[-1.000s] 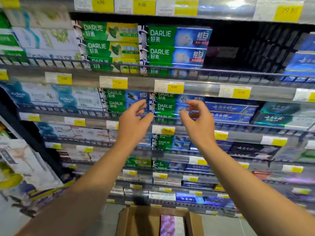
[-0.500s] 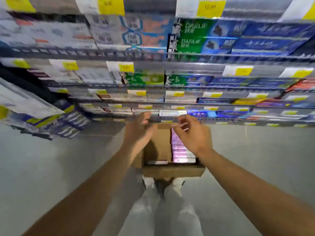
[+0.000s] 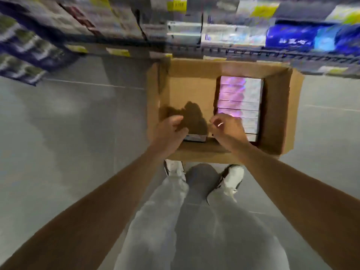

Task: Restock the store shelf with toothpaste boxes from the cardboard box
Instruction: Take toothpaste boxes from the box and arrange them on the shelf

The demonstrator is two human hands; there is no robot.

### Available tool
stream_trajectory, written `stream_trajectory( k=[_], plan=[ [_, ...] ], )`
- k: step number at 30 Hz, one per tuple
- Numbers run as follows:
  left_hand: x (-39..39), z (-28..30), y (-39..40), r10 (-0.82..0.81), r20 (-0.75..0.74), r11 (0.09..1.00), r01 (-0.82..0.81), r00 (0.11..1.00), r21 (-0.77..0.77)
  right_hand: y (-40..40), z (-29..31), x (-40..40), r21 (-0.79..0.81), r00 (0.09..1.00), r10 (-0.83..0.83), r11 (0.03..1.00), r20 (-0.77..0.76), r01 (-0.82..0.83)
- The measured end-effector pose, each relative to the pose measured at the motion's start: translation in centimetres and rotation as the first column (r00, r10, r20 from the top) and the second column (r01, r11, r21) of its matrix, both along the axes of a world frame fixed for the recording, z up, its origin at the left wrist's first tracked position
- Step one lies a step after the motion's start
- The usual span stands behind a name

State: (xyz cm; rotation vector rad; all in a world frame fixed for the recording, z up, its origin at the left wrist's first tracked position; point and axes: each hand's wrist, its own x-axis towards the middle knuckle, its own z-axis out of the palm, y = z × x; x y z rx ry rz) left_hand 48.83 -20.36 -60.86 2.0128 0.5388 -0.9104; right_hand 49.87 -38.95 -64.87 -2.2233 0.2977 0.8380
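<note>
An open brown cardboard box (image 3: 276, 114) with matte, creased walls and flaps folded outward sits on the smooth grey tiled floor (image 3: 68, 133), just in front of the lowest store shelf (image 3: 292, 55). Inside the box, against its right wall, lies a row of glossy toothpaste boxes (image 3: 240, 98) — long flat cartons with a pink-and-silver holographic sheen; about seven can be counted, the nearest partly hidden by the right hand (image 3: 228, 129). The left half of the box shows bare cardboard bottom, apart from one more shiny carton (image 3: 195, 137) at the near wall, mostly covered by the left hand (image 3: 170, 133).

Both hands hang over the near edge of the box, fingers loosely curled; neither plainly holds anything, though the left fingertips sit right at that lone carton and contact cannot be told through the blur. A pale ring glints on a right finger.

Behind the box, the shelf holds smeared rows of cartons, one blue pack (image 3: 296, 38) to the right, with yellow price tags (image 3: 117, 52) along the rail. Nearer than the box stand two white-and-black sneakers (image 3: 231, 177) and light grey trouser legs (image 3: 155, 221).
</note>
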Motion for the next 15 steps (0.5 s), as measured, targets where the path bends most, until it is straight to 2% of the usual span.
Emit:
stream_trajectory(
  k=[3,6,11,15],
  plan=[
    [-0.6,-7.0,-0.4,-0.054,-0.020,0.997,0.055,0.998,0.046,-0.4,-7.6,-0.2,-0.064,0.997,0.066,0.996,-0.051,-0.069],
    [-0.5,-13.3,-0.4,-0.087,-0.028,0.993,0.089,0.996,0.074,-0.5,-14.9,-0.4,-0.115,0.963,0.270,0.956,-0.018,-0.270],
    [0.1,-19.9,-0.3,-0.033,-0.073,0.995,0.040,0.997,0.089,1.0,-23.1,-0.8,-0.013,0.893,0.447,0.894,-0.063,-0.448],
    [-0.2,-22.1,0.0,0.059,-0.056,0.996,-0.056,0.997,0.062,1.6,-27.4,-0.9,0.005,0.767,0.584,0.797,-0.266,-0.604]
  ],
)
